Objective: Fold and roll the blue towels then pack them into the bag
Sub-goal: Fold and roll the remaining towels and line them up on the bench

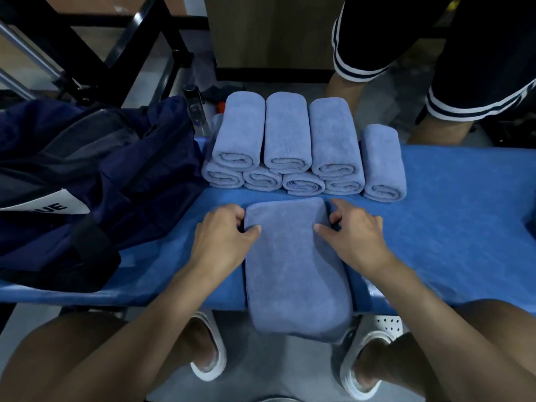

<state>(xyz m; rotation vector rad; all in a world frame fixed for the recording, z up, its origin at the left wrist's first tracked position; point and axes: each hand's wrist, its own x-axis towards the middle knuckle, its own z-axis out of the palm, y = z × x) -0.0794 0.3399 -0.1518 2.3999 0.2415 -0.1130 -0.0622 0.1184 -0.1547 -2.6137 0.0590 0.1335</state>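
Note:
A blue towel (293, 262) folded into a long strip lies flat on the blue-covered table (452, 227), its near end hanging over the front edge. My left hand (223, 239) pinches the strip's far left edge, thumb on top and fingers curled under. My right hand (353, 236) pinches the far right edge the same way. Behind the strip, several rolled blue towels (285, 146) are stacked in two layers. A dark navy bag (87, 181) lies slumped on the table's left side.
A clear bottle with a black cap (195, 108) stands between the bag and the stack. Another person's legs in dark shorts (452, 68) stand beyond the table at the right. A black metal frame (121, 47) stands at the far left.

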